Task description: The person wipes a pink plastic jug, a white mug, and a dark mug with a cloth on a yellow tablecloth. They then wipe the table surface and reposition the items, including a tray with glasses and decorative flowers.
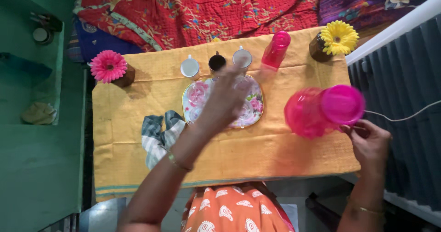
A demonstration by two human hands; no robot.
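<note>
The right hand has its fingers clamped on a pink jug, held tilted above the counter's right end, while the left hand reaches over the flowered tray of clear glasses; it is blurred, so I cannot tell whether its fingers are together or apart. Judging by this, the glasses look unfilled and any pouring seems not yet begun. Beyond the left fingers stand three cups and a pink bottle, a checked cloth lies nearer the body, and flower pots mark the far corners.
</note>
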